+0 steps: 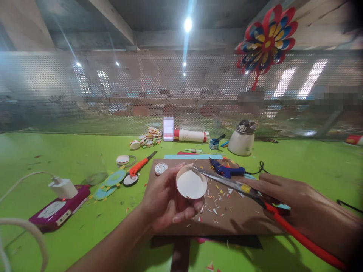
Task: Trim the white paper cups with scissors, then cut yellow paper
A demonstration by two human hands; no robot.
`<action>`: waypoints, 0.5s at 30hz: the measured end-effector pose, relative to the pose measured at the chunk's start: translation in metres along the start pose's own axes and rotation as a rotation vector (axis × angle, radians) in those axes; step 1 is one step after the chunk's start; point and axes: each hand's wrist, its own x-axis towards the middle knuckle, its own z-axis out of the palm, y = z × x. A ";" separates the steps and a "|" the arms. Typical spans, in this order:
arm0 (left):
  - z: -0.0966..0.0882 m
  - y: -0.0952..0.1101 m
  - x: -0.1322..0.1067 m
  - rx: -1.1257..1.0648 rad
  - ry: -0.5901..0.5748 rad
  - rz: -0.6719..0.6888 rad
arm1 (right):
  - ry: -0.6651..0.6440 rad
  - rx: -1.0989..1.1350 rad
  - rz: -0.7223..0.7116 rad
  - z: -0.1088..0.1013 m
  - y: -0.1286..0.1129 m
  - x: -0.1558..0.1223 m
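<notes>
My left hand [170, 204] holds a shallow, round white paper cup piece [191, 184], its open side facing me and my fingers curled around and beneath it. In my right hand [295, 198] is a pair of scissors [227, 182] with red handles and yellow tape by the pivot. The blade tips reach the upper right rim of the cup piece; whether they cut into it, I cannot tell. Below both hands lies a brown board [198, 224] strewn with small paper scraps. A blue glue gun [229, 169] rests behind the scissors.
To the left are a maroon power strip [56, 211] with a white charger [62, 188], light-blue paper discs [109, 187] and an orange-handled cutter [138, 168]. Further back are several white round pieces [149, 138], a stack of cups [191, 135], a blue jar [214, 143] and a kettle [241, 139].
</notes>
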 end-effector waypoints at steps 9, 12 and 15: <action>-0.001 0.000 -0.001 -0.030 0.008 -0.034 | 0.080 -0.044 -0.036 0.000 -0.005 0.000; 0.000 0.000 -0.001 -0.042 0.005 -0.041 | 0.096 -0.049 -0.103 -0.001 -0.003 0.001; 0.000 0.000 -0.001 -0.046 0.005 -0.054 | 0.099 -0.042 -0.154 -0.001 0.001 0.003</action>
